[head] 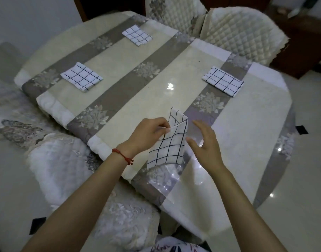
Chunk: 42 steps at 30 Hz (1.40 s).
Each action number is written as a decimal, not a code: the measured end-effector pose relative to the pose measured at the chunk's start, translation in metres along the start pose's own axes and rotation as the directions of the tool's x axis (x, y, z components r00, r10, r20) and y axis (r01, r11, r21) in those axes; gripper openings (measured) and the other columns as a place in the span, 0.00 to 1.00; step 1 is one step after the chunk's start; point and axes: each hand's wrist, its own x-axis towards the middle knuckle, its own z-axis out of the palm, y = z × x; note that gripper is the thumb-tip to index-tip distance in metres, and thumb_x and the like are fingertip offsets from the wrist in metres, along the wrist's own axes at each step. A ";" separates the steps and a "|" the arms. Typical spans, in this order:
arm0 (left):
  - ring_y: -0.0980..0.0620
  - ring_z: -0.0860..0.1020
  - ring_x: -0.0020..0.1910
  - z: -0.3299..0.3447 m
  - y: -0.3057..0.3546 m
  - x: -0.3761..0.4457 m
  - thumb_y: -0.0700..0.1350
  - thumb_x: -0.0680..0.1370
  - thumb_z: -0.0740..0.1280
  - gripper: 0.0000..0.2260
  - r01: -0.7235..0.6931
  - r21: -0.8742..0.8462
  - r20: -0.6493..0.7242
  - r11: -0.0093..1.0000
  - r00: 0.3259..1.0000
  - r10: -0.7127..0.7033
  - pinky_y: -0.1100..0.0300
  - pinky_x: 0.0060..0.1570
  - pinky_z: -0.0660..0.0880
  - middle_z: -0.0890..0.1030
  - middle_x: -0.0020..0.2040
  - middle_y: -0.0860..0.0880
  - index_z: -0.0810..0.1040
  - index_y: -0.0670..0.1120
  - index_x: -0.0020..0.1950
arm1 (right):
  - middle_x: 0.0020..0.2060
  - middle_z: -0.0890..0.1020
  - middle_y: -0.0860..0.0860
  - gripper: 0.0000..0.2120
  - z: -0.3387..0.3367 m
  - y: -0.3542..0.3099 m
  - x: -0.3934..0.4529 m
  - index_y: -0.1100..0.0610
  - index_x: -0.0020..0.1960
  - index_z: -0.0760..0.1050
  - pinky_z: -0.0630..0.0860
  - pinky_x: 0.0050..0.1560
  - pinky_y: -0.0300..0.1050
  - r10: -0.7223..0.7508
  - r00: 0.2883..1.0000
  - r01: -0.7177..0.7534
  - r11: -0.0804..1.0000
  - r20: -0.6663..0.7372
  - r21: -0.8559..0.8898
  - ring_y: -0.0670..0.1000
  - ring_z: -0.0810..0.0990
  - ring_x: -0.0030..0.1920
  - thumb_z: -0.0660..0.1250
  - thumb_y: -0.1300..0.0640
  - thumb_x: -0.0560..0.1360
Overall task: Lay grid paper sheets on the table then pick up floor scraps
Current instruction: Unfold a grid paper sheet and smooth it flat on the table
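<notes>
The left hand (pixel 148 132) pinches a folded grid sheet (pixel 169 140) at its upper edge, and the sheet hangs limp below the grip, just over the near part of the table (pixel 247 142). The right hand (pixel 205 142) is open beside it, apart. The sheet looks light and floppy; holding two corners should keep it flat. No writing is readable.

Three folded white grid sheets lie flat on the bench at ten (pixel 81 77), twelve (pixel 137 35) and two o'clock (pixel 223 81); a fourth (pixel 169 142) is held tilted at centre.
</notes>
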 end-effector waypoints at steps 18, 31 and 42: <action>0.71 0.75 0.33 -0.065 0.013 -0.013 0.36 0.74 0.66 0.06 0.048 -0.156 -0.256 0.987 0.963 -0.087 0.78 0.36 0.69 0.77 0.35 0.55 0.77 0.45 0.39 | 0.18 0.67 0.43 0.18 -0.060 -0.006 -0.007 0.56 0.25 0.69 0.61 0.27 0.29 0.205 0.959 -0.248 0.942 0.194 0.227 0.41 0.64 0.22 0.71 0.63 0.70; 0.55 0.70 0.62 0.006 0.060 -0.021 0.48 0.71 0.71 0.23 -0.137 -0.042 -0.178 0.990 0.976 0.127 0.64 0.61 0.66 0.73 0.63 0.49 0.72 0.47 0.64 | 0.24 0.70 0.50 0.13 -0.048 -0.056 0.001 0.64 0.32 0.76 0.65 0.33 0.36 0.084 0.994 -0.103 0.940 0.074 0.324 0.46 0.66 0.29 0.70 0.57 0.71; 0.63 0.73 0.30 0.022 0.081 -0.032 0.49 0.69 0.73 0.08 0.058 -0.307 -0.121 0.950 0.988 -0.099 0.78 0.30 0.66 0.73 0.30 0.57 0.76 0.49 0.37 | 0.26 0.69 0.54 0.18 -0.046 -0.064 -0.003 0.69 0.34 0.72 0.67 0.31 0.38 0.218 0.976 -0.195 0.871 0.001 0.451 0.47 0.67 0.27 0.73 0.54 0.68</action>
